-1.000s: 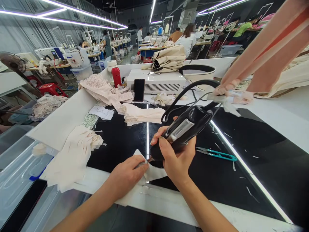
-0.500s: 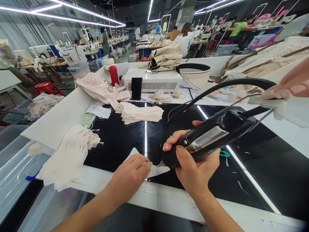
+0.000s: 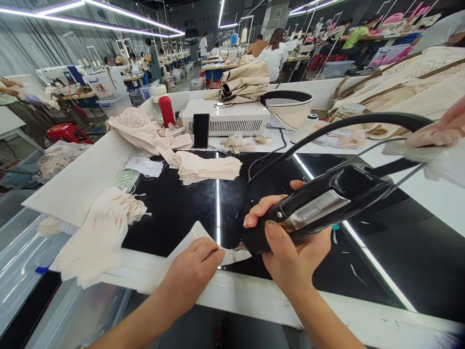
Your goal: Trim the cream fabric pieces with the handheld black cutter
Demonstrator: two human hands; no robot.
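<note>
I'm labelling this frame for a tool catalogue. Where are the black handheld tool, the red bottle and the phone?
black handheld tool (image 3: pixel 319 206): head view, on its silver side plate.
red bottle (image 3: pixel 167 111): head view, middle of its body.
phone (image 3: pixel 201 130): head view, centre of its dark screen.

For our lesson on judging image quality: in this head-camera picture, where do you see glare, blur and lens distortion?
Head view: ceiling strip lights reflect as bright lines on the glossy black table; a highlight sits on the metal plate of the black handheld tool gripped by the right hand; another person's hand at the right edge is blurred; straight table edges bow outward, wide-angle distortion; the left hand on the pale fabric piece is sharp.
</note>
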